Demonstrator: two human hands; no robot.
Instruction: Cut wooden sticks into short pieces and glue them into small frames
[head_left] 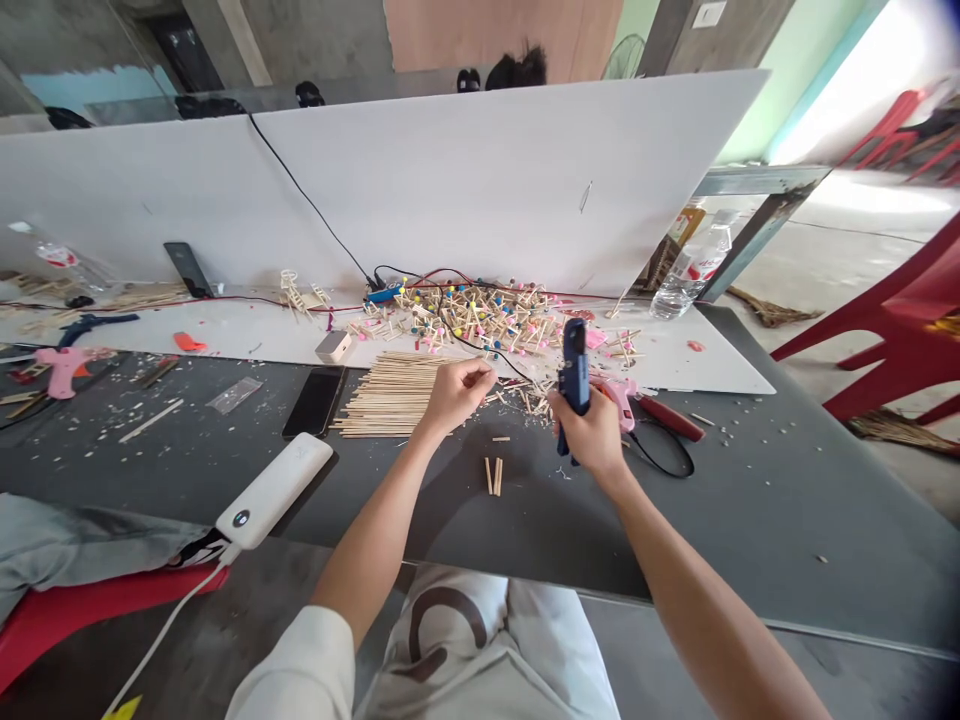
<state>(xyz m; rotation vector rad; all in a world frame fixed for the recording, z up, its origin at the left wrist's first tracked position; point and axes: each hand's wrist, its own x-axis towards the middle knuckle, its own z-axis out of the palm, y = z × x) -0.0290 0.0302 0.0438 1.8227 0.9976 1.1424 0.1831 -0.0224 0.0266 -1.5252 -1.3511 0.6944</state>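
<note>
My left hand (460,393) is closed in a pinch beside the right end of a row of thin wooden sticks (394,395); whatever its fingertips hold is too small to make out. My right hand (592,425) is wrapped round a dark blue hand tool (574,370), held upright over the dark table. Between and below the hands, a few short cut sticks (493,476) lie on the table. Behind the hands spreads a heap of short sticks with coloured ball ends (480,310). A pink glue gun (621,400) lies just right of the blue tool.
On the left are a black phone (315,402), a white power bank (274,490) with a cable, and another pink glue gun (61,370). A white board (465,190) stands behind. Bottles (694,265) and red chairs (892,330) are at the right; a person's sleeve (90,540) shows lower left.
</note>
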